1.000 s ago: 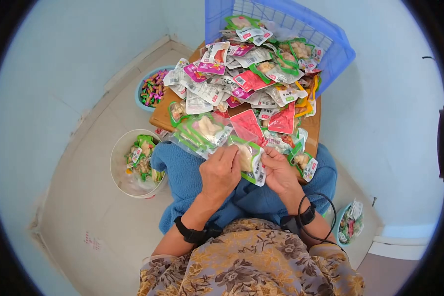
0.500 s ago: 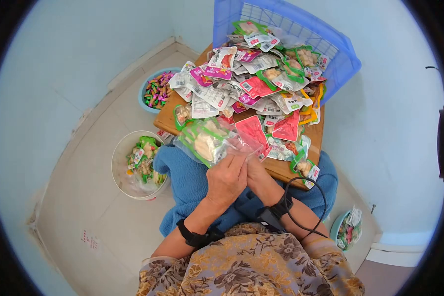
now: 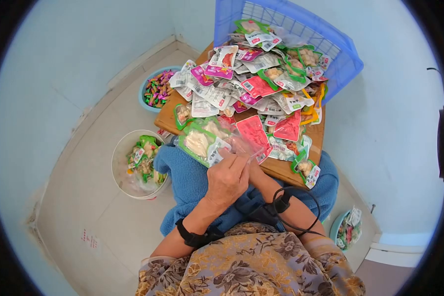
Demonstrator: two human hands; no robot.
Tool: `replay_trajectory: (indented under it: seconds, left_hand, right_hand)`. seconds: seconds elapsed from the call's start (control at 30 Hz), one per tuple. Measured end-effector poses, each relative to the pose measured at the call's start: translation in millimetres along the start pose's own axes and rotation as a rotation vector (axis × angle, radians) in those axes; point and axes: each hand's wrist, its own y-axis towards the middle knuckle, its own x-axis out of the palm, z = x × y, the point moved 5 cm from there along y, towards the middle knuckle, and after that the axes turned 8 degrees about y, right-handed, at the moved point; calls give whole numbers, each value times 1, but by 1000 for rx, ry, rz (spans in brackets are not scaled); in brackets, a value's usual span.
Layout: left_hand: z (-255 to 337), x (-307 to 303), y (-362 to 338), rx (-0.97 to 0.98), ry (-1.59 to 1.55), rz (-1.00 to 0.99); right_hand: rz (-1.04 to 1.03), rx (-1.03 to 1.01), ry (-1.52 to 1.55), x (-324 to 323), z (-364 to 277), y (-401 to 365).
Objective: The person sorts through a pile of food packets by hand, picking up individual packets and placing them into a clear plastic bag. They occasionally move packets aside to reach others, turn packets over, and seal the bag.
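My left hand (image 3: 228,178) is closed on the edge of a clear plastic bag (image 3: 239,144) in front of the table's near edge. Inside or under the clear plastic lie green-edged packets (image 3: 197,143) with pale food in them. My right hand (image 3: 255,172) is closed at the same edge of the bag, right beside the left one and partly hidden behind it. Just beyond the hands, a red packet (image 3: 254,132) lies on the wooden table (image 3: 281,170). A large heap of snack packets (image 3: 212,93) covers much of the tabletop.
A blue basket (image 3: 348,61) lies tipped behind the heap. On the floor at left are a white bucket (image 3: 117,170) with green packets and a blue basin (image 3: 144,101) of small wrapped pieces. Another basin (image 3: 334,229) stands at lower right. Blue cloth (image 3: 182,182) covers the lap.
The packets in the clear bag have shifted and turned slightly left, showing a white label near my fingers. The cable at my right wrist has swung lower. Both hands still grip the bag.
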Motion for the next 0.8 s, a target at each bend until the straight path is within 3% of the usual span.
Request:
replay_trajectory:
  seconds: [0.03, 0.1, 0.13, 0.2, 0.33, 0.4, 0.5, 0.53, 0.6, 0.63, 0.7, 0.73, 0.8]
  left_hand:
    - [1, 0, 1, 2, -2, -1]
    - [3, -1, 4, 10, -28, 33]
    - [4, -1, 4, 12, -29, 31]
    - [3, -1, 3, -1, 32, -14]
    - [4, 1, -3, 23, 6, -14]
    - [5, 2, -5, 51, 37, -54]
    - [4, 1, -4, -8, -26, -45]
    - [5, 1, -3, 12, -24, -54]
    - [3, 1, -2, -46, -62, -49]
    - [3, 2, -3, -21, -64, -64]
    - [-1, 4, -4, -31, -40, -49]
    - [0, 6, -5, -11, -42, -63]
    - [-1, 6, -7, -23, -33, -67]
  right_hand:
    - [3, 0, 0, 1, 7, 1]
    - [9, -28, 298, 5, 22, 5]
    - [12, -28, 298, 5, 3, 1]
    - [88, 200, 699, 5, -44, -9]
    - [87, 259, 713, 21, -10, -6]
    - [56, -243, -97, 9, -36, -17]
    - [30, -285, -339, 13, -11, -6]
    - [51, -287, -331, 9, -8, -7]
    - [-73, 102, 5, 9, 17, -11]
    - [-47, 100, 18, 10, 23, -13]
    - [136, -190, 64, 4, 18, -15]
    - [159, -191, 72, 1, 21, -18]
    - [130, -244, -200, -1, 24, -26]
